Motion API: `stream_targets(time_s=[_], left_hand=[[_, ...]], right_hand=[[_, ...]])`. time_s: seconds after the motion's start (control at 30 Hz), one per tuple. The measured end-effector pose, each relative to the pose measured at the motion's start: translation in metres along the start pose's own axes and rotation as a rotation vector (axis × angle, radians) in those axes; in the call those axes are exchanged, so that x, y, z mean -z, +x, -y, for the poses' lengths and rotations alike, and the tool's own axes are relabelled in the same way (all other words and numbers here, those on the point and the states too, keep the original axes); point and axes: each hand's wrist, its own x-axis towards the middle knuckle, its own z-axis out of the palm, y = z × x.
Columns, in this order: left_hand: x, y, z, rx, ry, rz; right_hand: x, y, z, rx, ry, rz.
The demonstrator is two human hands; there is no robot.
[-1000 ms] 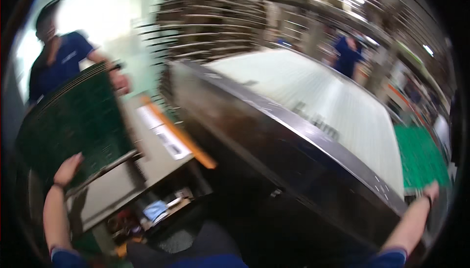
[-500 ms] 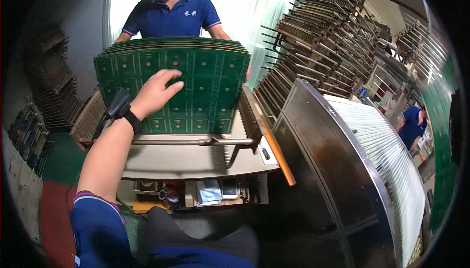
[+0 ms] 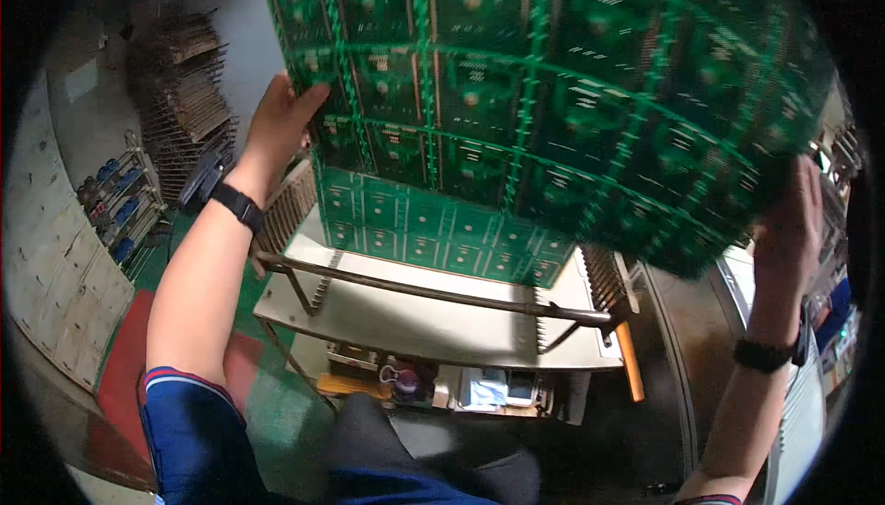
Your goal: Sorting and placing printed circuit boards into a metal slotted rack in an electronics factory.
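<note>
A large green circuit board panel (image 3: 479, 71) is held up in front of me, tilted and blurred by motion, filling the upper middle. My left hand (image 3: 277, 122) grips its left edge, thumb on the near face. At the lower right edge, my right hand (image 3: 790, 224) is closed on the panel, its fingers partly blurred. Below and behind, another green circuit board panel (image 3: 396, 224) stands upright in a metal rack (image 3: 442, 295) with toothed sides. The raised panel hides the area behind it.
The rack sits on a pale table (image 3: 406, 325). An orange bar (image 3: 630, 362) juts from its right side. A shelf below carries a blue-white packet (image 3: 483, 389) and other small items. Stacked racks (image 3: 184, 90) stand at the left, near a wheeled frame (image 3: 120, 201).
My left hand has gone from the board's face to a panel's left edge. My right hand has come into view. The panel is lifted toward me and rightward; the co-worker is now hidden.
</note>
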Motion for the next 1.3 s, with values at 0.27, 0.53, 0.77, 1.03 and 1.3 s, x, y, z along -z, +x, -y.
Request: stream_targets(time_s=[0.27,0.53,0.77,1.03,1.3], left_hand=[[0.061,0.017,0.082,0.178,0.168,0.01],[0.06,0.009,0.1,0.247,0.112,0.047],[0.057,0.009,0.1,0.277,0.268,0.001],[0.071,0.017,0.114,0.386,0.485,-0.083],[-0.063,-0.031,0.026,-0.269,0.539,0.396]], right_hand=[[-0.153,-0.011,0.008,-0.709,0.906,0.114],[-0.21,-0.017,-0.007,-0.817,0.644,0.13],[-0.222,-0.04,-0.022,-0.818,0.944,0.047],[-0.174,-0.042,-0.019,-0.535,0.376,-0.031],[-0.089,-0.112,0.082,0.087,0.267,1.355]])
